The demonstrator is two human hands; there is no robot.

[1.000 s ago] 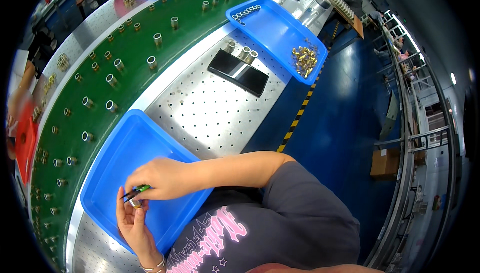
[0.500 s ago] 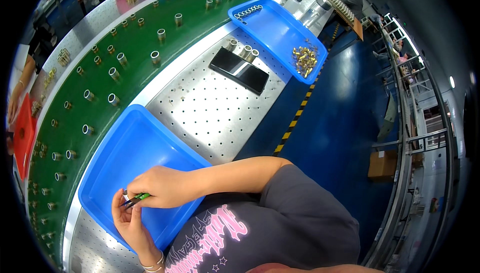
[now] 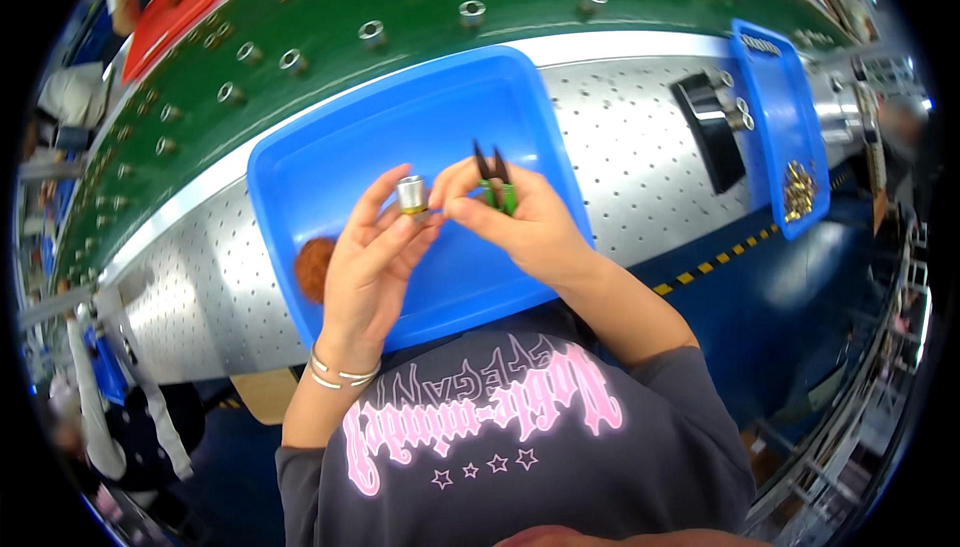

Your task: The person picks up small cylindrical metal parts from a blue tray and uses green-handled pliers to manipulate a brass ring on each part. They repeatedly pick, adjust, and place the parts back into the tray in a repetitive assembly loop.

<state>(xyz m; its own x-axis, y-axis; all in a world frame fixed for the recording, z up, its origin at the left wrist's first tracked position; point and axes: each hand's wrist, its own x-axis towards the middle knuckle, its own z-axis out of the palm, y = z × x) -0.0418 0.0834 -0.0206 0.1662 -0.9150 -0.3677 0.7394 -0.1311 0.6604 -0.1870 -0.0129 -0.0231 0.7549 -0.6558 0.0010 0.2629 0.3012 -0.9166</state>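
Note:
Over a blue tray (image 3: 350,117), my left hand (image 3: 365,262) pinches a short silvery metal sleeve (image 3: 411,191) with a gold-coloured lower edge, held upright between thumb and fingers. To its right, my right hand (image 3: 535,232) is closed around small snips with green handles (image 3: 498,197) and dark blades pointing away from me. The fingertips of my right hand come close to the sleeve; whether they touch it I cannot tell. A rust-coloured, fuzzy round pad (image 3: 315,269) lies in the tray beside my left wrist.
Beyond the tray runs a green conveyor belt (image 3: 440,47) with several metal sleeves standing on it. Right of the tray, a black phone (image 3: 708,132) lies on the perforated metal table (image 3: 625,147). Another blue tray (image 3: 775,127) holds small brass parts (image 3: 800,192) and rings.
The view has swung left, bringing the tray to the middle. My hands have moved apart slightly, and the sleeve now shows upright in my left hand, with the snips pointing away.

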